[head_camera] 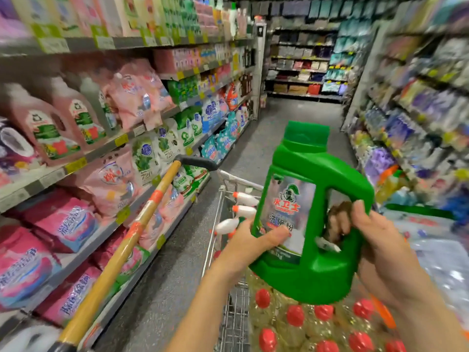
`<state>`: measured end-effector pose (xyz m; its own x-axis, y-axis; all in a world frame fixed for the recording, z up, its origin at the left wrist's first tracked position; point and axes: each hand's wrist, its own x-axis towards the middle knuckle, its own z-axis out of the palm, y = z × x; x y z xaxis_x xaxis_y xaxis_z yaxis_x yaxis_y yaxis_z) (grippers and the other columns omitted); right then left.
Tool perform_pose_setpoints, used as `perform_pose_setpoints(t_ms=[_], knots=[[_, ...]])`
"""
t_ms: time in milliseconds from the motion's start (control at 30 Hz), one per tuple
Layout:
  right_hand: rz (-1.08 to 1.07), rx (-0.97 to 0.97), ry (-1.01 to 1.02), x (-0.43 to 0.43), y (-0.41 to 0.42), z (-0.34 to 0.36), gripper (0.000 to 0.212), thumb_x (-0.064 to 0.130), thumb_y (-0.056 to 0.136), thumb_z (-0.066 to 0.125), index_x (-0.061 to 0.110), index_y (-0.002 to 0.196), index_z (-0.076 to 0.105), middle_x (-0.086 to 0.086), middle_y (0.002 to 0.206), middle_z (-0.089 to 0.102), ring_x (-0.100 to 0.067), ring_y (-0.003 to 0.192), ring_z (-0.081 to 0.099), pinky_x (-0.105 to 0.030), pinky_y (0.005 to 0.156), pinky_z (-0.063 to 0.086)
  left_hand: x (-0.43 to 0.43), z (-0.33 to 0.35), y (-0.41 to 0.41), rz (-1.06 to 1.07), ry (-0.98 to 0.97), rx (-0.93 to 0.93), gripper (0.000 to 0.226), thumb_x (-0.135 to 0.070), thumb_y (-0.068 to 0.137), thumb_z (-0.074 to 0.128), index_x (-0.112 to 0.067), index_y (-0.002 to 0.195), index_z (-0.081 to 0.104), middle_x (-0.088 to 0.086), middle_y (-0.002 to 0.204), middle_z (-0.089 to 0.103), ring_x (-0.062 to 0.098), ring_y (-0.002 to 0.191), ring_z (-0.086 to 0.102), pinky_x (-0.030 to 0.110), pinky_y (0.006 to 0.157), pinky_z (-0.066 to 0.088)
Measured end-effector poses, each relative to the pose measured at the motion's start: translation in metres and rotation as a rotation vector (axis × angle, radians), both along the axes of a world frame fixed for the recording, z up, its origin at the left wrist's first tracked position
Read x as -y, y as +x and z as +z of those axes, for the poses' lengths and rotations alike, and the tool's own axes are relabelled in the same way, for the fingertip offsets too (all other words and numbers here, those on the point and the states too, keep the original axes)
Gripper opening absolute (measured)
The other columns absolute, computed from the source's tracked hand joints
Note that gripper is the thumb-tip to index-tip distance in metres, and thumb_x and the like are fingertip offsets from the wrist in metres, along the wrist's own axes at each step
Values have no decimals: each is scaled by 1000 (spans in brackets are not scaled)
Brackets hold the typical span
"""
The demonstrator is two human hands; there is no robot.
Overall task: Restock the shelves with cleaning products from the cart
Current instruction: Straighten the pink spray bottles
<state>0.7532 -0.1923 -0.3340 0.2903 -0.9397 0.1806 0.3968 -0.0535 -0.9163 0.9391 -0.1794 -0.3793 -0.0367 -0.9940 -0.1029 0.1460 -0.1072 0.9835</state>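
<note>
Both hands lift the green jug (307,224) above the cart (228,250), right hand (378,252) fingers curled through its handle, left hand (250,243) gripping its side, and next it probably needs a shelf spot.

Both hands (253,240) (375,237) hold a green jug (309,224) above the cart (228,313).

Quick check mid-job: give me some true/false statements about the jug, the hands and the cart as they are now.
1. The left hand and right hand both hold the green jug. True.
2. The jug's cap is off. False: it is on.
3. The jug stands on a shelf. False: it is held above the cart.
4. Red-capped bottles lie in the cart. True.
</note>
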Motion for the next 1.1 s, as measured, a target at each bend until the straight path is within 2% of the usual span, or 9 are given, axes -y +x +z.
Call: perform_pose_setpoints(t_ms=[133,233,367,433,533,667,767,867,1100], knots=[[-146,18,42,-34,-37,4,48,59,56,84,17,58,59,-1,62,56,-12,51,53,-21,47,48,-20,1,-51,-53,-144,-65,26,-48,50,73,-42,75,74,-12,72,73,0,67,69,12,59,49],[-409,-144,20,-62,-73,4,62,69,57,78,18,93,74,-10,95,74,-25,81,72,-39,67,60,-31,4,-92,-130,-268,-75,22,-44,55,74,-38,76,75,-12,71,73,-1,66,67,10,58,48],[-746,-303,-15,-107,-124,4,76,81,64,62,35,124,59,0,118,68,-23,107,67,-49,87,55,-45,10,-151,-262,-316,-95,41,-42,54,78,-18,87,70,-5,77,74,6,70,69,16,62,50],[-856,-339,-38,-132,-148,0,70,80,70,57,39,127,54,4,123,65,-20,111,64,-55,94,50,-53,12,-181,-338,-324,-70,51,-45,54,79,-16,95,69,-2,84,75,12,76,71,23,67,53],[-1060,-347,-91,-168,-183,-2,50,69,81,50,45,125,55,18,122,64,-4,112,62,-32,87,56,-69,16,-228,-442,-337,-24,57,-52,52,79,-16,96,69,2,88,75,20,81,70,34,72,56],[-1308,-279,-70,-216,-237,-4,64,73,78,50,34,128,55,7,128,63,-20,121,58,-51,102,45,-98,25,-298,-611,-367,22,54,-56,52,79,-22,92,70,3,86,74,18,78,69,42,76,55],[-1449,-249,-118,-256,-279,-1,57,77,77,51,39,117,61,10,114,69,-12,104,66,-32,84,57,-128,32,-353,-755,-381,24,54,-58,54,79,-30,98,68,2,92,74,21,87,71,42,80,57],[-1516,-232,-77,-301,-331,-2,63,78,77,53,34,122,59,1,119,68,-25,110,64,-54,95,49,-159,36,-413,-880,-380,28,56,-63,53,78,-32,98,67,2,94,73,23,89,70,47,84,55],[-1743,-266,-116,-394,-443,0,54,70,82,54,27,114,63,-4,105,73,-27,95,71,-60,81,55,-237,40,-552,-1089,-385,-61,41,-54,53,75,-39,91,71,-8,88,74,3,80,69,11,66,49]])
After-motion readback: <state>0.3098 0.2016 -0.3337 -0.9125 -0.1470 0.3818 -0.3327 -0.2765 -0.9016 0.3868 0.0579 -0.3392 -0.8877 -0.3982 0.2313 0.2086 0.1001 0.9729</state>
